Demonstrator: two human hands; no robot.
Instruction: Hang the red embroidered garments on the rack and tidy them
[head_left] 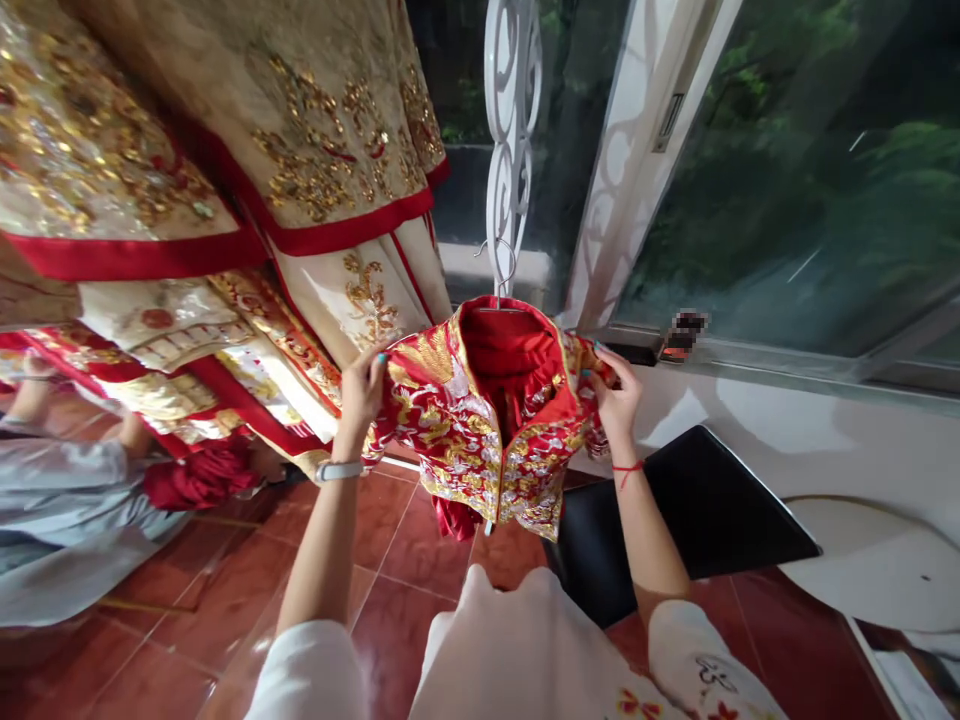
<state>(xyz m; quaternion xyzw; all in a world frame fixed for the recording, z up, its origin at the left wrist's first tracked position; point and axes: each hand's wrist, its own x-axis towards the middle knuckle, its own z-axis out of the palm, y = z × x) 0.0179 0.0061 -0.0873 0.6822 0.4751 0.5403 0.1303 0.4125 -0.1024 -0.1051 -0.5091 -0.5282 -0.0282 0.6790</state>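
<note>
A red jacket [487,430] with gold and silver embroidery hangs in front of me on a hanger [499,280], whose metal hook shows above the collar. My left hand [363,390] is closed on the jacket's left-side shoulder and sleeve, thumb on the front. My right hand [616,390] pinches the opposite shoulder and sleeve. Between the hands the garment is spread, its collar and front parted at the top so that the red lining shows. Above the hook hangs a white scrollwork piece [504,140]; whether the hook rests on it I cannot tell.
Embroidered cream garments with red hems [345,225] hang at the left. Another person [82,500] in pale clothes is at the far left. A black panel-like chair or board [727,510] and a round white seat or table top [877,560] stand right, below the window [810,200].
</note>
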